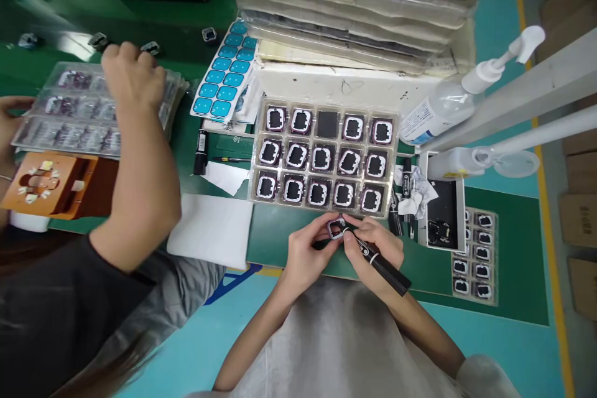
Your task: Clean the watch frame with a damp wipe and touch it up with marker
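My left hand point(308, 247) pinches a small square frame part point(334, 228) with a pale rim and dark purple sides. In my right hand point(377, 249) is a black marker pen point(383, 268), its tip end against the part's rim. Fingers of both hands meet around the part, at the near edge of the table. Just beyond them lies a clear plastic tray point(285, 206) of similar frame parts, each in its own pocket. One pocket point(327, 124) in the tray's back row shows only a dark bottom.
A co-worker's hand point(135, 78) reaches over stacked trays point(65, 102) at left, beside an orange fixture point(51, 183). Blue sticker sheets point(224, 74), a capped marker point(200, 152) and a white cloth point(209, 230) lie between us. Spray bottles point(438, 112) and a white-rimmed box point(422, 199) stand right.
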`<action>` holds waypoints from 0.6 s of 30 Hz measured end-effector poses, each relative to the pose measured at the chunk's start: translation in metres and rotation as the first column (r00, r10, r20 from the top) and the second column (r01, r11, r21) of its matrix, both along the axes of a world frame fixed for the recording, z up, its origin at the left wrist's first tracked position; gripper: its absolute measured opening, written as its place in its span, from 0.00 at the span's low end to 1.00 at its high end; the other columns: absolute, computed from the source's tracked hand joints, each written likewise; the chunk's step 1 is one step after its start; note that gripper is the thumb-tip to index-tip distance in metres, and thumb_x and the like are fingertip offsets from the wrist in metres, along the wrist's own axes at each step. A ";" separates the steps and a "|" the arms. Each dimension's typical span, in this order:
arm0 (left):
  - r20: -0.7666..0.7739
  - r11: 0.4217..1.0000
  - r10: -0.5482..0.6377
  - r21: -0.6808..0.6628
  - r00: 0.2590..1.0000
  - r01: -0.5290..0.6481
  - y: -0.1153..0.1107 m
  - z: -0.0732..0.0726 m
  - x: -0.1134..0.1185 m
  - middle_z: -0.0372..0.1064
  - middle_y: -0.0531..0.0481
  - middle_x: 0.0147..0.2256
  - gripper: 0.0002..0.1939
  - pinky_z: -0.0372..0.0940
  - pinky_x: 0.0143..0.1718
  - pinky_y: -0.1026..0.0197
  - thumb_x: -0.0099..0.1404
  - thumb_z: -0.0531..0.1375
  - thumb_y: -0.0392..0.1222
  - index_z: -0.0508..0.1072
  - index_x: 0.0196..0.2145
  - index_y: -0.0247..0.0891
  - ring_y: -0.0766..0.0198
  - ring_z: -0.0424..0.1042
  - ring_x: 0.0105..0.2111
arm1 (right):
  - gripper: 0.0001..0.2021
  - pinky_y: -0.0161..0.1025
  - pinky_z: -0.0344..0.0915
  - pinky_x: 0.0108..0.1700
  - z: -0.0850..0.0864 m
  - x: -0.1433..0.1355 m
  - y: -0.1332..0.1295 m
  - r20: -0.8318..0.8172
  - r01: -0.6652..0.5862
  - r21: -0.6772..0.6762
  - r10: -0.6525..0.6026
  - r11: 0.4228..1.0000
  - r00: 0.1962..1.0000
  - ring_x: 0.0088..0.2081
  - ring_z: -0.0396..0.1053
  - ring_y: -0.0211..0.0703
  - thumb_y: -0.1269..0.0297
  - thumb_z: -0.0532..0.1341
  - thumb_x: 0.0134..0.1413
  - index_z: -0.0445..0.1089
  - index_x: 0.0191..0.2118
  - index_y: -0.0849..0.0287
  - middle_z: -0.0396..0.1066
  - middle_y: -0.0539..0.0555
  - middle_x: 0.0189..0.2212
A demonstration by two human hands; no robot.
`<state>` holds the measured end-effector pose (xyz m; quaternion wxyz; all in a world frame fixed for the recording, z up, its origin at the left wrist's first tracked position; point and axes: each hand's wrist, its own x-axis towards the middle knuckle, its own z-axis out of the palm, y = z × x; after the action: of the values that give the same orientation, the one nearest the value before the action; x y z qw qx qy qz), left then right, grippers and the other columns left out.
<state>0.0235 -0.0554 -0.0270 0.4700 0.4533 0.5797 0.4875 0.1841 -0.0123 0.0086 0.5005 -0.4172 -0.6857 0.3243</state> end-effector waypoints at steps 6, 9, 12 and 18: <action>-0.023 1.000 -0.006 0.028 1.000 0.006 0.000 0.002 0.000 0.88 0.50 0.50 0.22 0.85 0.54 0.57 0.70 0.72 0.36 0.83 0.60 0.45 0.57 0.90 0.45 | 0.12 0.45 0.84 0.44 0.003 0.001 0.001 0.015 -0.015 0.015 0.015 1.000 1.000 0.48 0.88 0.56 0.78 0.68 0.67 0.72 0.40 0.51 0.79 0.48 0.30; -0.035 1.000 -0.013 0.021 0.999 0.014 0.000 0.003 0.000 0.88 0.50 0.51 0.21 0.85 0.55 0.56 0.71 0.71 0.37 0.83 0.60 0.45 0.56 0.90 0.46 | 0.12 0.46 0.84 0.45 0.003 0.001 0.001 0.022 -0.008 0.015 0.008 1.000 1.000 0.49 0.88 0.57 0.78 0.68 0.66 0.72 0.40 0.50 0.81 0.48 0.31; -0.046 1.000 -0.018 0.021 0.999 0.019 0.001 0.003 0.000 0.88 0.50 0.51 0.21 0.86 0.54 0.55 0.71 0.71 0.38 0.83 0.60 0.45 0.56 0.90 0.46 | 0.11 0.46 0.84 0.44 0.002 0.000 0.000 0.015 0.012 0.005 -0.012 1.000 1.000 0.48 0.88 0.58 0.77 0.69 0.66 0.72 0.40 0.50 0.81 0.48 0.31; -0.067 0.999 -0.025 0.026 0.997 0.027 0.002 0.002 0.000 0.88 0.51 0.50 0.21 0.86 0.53 0.56 0.71 0.71 0.38 0.84 0.60 0.46 0.57 0.90 0.45 | 0.11 0.45 0.85 0.42 0.003 0.000 0.000 0.081 0.011 0.053 -0.016 0.999 0.997 0.45 0.88 0.55 0.76 0.68 0.68 0.71 0.39 0.50 0.77 0.48 0.29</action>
<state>0.0231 -0.0538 -0.0245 0.4506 0.4831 0.5825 0.4736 0.1837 -0.0119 0.0111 0.4849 -0.4216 -0.7110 0.2856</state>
